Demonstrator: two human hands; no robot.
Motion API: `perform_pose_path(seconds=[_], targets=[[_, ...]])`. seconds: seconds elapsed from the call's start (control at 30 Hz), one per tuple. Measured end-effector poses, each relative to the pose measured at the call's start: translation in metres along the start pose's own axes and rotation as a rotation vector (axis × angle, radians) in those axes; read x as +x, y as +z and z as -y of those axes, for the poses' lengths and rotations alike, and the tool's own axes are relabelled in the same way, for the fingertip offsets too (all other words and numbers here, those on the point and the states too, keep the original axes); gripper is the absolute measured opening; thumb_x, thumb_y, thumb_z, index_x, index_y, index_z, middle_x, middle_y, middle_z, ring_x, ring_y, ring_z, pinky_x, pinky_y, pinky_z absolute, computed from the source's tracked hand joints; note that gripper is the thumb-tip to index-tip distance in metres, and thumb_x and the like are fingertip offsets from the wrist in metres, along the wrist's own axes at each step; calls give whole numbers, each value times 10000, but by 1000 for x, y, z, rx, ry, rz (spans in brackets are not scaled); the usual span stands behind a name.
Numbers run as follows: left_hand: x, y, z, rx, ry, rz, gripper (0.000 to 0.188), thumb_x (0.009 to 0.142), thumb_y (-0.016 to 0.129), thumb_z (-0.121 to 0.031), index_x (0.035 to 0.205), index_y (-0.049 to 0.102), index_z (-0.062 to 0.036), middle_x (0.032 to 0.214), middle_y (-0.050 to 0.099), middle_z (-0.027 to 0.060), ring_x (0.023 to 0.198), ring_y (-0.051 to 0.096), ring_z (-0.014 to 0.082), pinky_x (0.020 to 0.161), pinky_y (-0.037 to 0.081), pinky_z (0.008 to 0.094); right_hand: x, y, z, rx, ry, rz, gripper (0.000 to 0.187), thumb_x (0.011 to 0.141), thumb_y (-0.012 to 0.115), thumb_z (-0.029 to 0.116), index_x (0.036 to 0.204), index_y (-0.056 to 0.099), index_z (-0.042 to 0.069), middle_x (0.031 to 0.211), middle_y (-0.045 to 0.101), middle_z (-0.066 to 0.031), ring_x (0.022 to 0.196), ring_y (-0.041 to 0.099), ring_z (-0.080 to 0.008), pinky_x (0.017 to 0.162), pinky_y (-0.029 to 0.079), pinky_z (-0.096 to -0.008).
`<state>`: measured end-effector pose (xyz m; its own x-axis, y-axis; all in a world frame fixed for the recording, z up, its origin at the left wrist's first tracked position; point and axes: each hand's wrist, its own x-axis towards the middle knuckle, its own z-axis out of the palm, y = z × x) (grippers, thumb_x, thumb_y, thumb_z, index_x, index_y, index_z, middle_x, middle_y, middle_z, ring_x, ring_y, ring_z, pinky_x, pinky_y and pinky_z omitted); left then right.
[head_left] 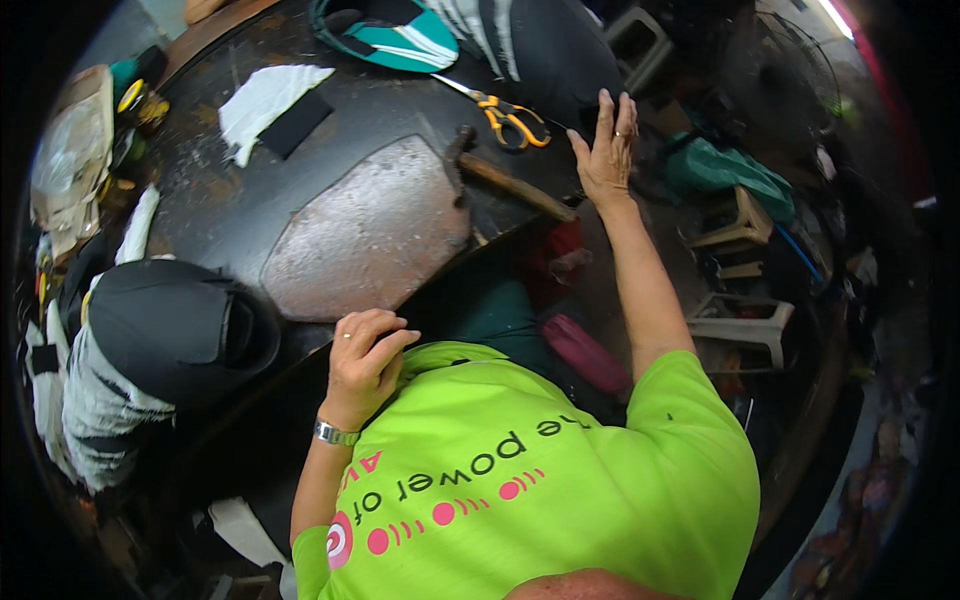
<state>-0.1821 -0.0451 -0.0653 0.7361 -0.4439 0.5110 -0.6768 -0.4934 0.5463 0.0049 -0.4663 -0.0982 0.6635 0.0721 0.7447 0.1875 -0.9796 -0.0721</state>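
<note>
My left hand (365,365) rests at the near edge of the dark table, beside a flat, mottled grey slab (370,230). Its fingers are loosely bent and a little apart, with nothing visible in them. Out to the right, my right hand (607,155) is open, fingers spread, near a large black piece (560,60) with white strips; whether it touches this piece I cannot tell. Orange-handled scissors (505,120) lie just left of that hand. A hammer (510,185) with a wooden handle lies against the slab's right side, its handle pointing toward my right forearm.
A teal and white curved piece (400,45) lies at the far side. White fabric (265,100) and a black patch (296,124) lie left of it. A rounded black item (160,315) stands at the left. Plastic stools (745,325) and a green bag (725,170) are at the right.
</note>
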Motion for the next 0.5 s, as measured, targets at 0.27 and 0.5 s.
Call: perform_pose_path(seconds=[0.27,0.5], targets=[[-4,-16,0,-44,-42,-51,383,686,743,52,1047,743,-75,1092,684,87,1050,657,299,934,511,445,40,-41,69,130,-8,-268,676,820,826,226,1434,568,115,1336,577,-176,1264,507,-374,1093,378,-505],[8,-22,7,-79,-2,-57,362,696,759,40,1043,736,-58,1068,679,85,1024,665,281,897,521,426,96,23,199,723,-291,387,287,892,744,191,1141,709,53,1067,693,-138,1038,671,-342,921,526,-427]])
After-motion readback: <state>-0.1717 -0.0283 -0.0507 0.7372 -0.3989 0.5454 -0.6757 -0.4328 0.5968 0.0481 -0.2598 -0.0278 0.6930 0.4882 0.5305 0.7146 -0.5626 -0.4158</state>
